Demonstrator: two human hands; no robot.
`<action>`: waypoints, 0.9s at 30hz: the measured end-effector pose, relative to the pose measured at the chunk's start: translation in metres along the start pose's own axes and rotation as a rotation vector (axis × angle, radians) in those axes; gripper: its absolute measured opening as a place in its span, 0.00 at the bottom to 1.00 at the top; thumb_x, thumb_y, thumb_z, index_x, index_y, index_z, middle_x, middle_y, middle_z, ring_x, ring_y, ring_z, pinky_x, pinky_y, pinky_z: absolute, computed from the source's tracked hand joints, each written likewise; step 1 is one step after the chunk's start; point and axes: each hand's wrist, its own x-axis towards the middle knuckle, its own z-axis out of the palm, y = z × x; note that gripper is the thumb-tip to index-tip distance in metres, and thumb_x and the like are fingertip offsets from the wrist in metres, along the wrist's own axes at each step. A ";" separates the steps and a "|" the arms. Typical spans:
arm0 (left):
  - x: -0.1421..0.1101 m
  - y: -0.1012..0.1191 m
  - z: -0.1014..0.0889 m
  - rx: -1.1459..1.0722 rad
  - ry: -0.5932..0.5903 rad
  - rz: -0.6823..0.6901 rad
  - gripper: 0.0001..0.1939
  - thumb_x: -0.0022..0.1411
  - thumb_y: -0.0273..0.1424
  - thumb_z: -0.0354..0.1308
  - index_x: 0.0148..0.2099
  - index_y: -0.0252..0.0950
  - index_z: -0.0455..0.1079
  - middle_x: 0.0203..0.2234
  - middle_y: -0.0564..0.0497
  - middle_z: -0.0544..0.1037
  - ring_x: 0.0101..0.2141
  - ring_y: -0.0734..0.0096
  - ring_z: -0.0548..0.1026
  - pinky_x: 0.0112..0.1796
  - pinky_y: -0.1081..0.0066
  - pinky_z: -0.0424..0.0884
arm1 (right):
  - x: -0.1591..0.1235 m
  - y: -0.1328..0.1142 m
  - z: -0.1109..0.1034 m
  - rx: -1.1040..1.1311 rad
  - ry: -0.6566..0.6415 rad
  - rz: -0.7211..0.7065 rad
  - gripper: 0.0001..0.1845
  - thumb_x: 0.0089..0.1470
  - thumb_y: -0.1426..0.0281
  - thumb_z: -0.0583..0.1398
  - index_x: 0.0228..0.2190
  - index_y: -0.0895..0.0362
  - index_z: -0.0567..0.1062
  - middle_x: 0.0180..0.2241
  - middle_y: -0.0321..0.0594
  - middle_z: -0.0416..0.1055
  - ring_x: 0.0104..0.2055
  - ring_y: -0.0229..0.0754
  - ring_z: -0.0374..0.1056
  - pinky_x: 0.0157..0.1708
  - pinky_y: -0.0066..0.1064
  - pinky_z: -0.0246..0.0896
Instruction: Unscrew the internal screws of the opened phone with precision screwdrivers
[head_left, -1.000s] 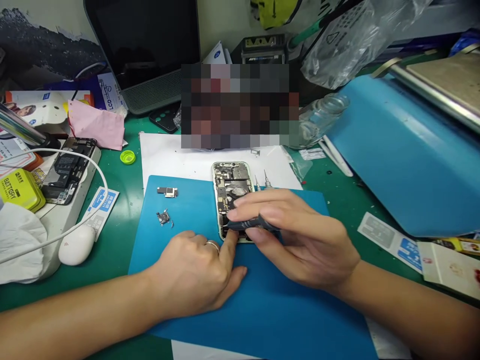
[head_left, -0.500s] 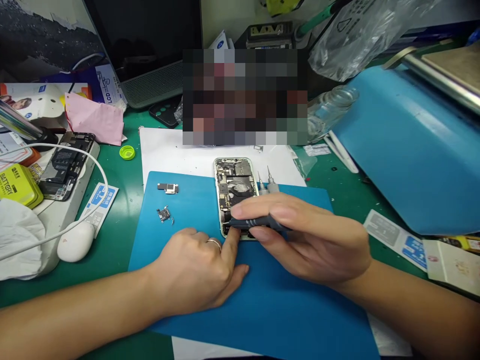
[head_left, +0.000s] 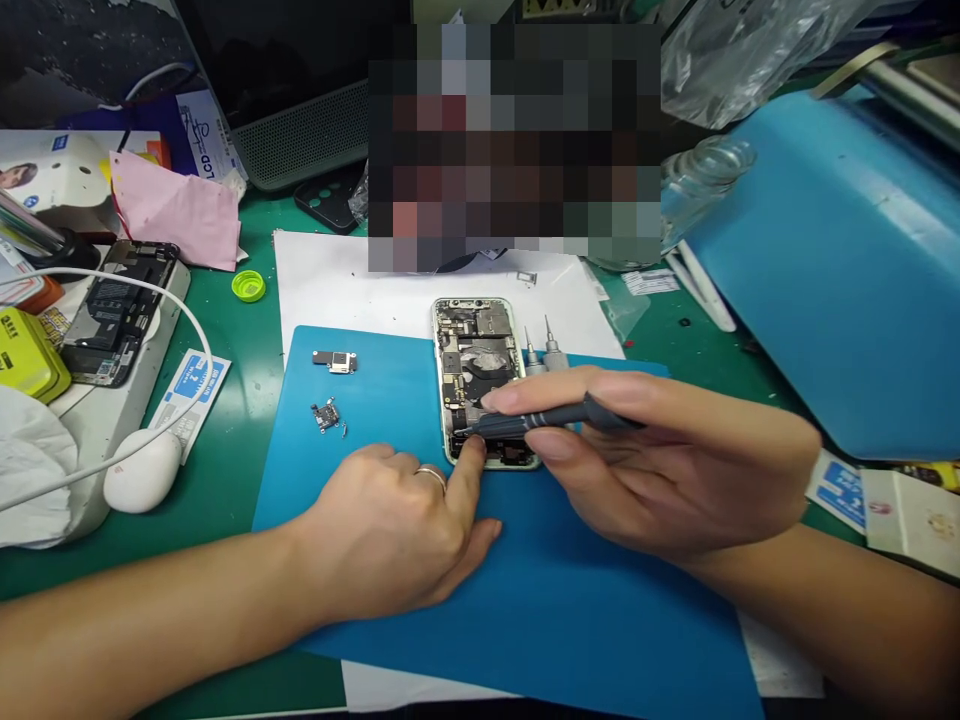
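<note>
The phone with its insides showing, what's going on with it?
The person's right hand holds a dark tool, its tip at the lower left inside the opened phone. The left hand has a finger on the phone's lower end. Small loose parts lie on the blue mat, left of the phone.

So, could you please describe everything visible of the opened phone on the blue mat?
The opened phone has a pale greenish frame, with dark boards and metallic parts exposed and a silvery patch near the middle. It lies flat, insides up, its far end beyond the blue mat, over the white sheet. The left hand has its index fingertip at the near end; a dark tool in the right hand overlaps it, contact unclear.
</note>
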 end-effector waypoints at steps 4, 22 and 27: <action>0.002 -0.003 -0.003 -0.127 0.113 -0.016 0.21 0.73 0.36 0.50 0.55 0.24 0.73 0.21 0.52 0.78 0.20 0.65 0.77 0.22 0.64 0.69 | -0.003 0.001 0.005 0.055 0.164 0.103 0.35 0.58 0.81 0.64 0.62 0.45 0.69 0.39 0.37 0.82 0.37 0.44 0.81 0.33 0.34 0.83; 0.014 -0.014 -0.008 -0.540 0.294 -0.340 0.08 0.70 0.30 0.61 0.45 0.35 0.81 0.15 0.61 0.71 0.15 0.82 0.61 0.20 0.76 0.56 | 0.002 0.007 0.010 0.354 0.428 0.312 0.19 0.60 0.74 0.66 0.52 0.48 0.75 0.36 0.34 0.81 0.35 0.41 0.80 0.27 0.32 0.82; 0.014 -0.013 -0.010 -0.568 0.285 -0.346 0.06 0.68 0.27 0.62 0.42 0.34 0.80 0.19 0.59 0.77 0.15 0.83 0.62 0.19 0.76 0.56 | -0.001 0.009 0.009 0.273 0.411 0.325 0.20 0.61 0.71 0.65 0.53 0.44 0.74 0.36 0.35 0.81 0.34 0.43 0.81 0.29 0.34 0.82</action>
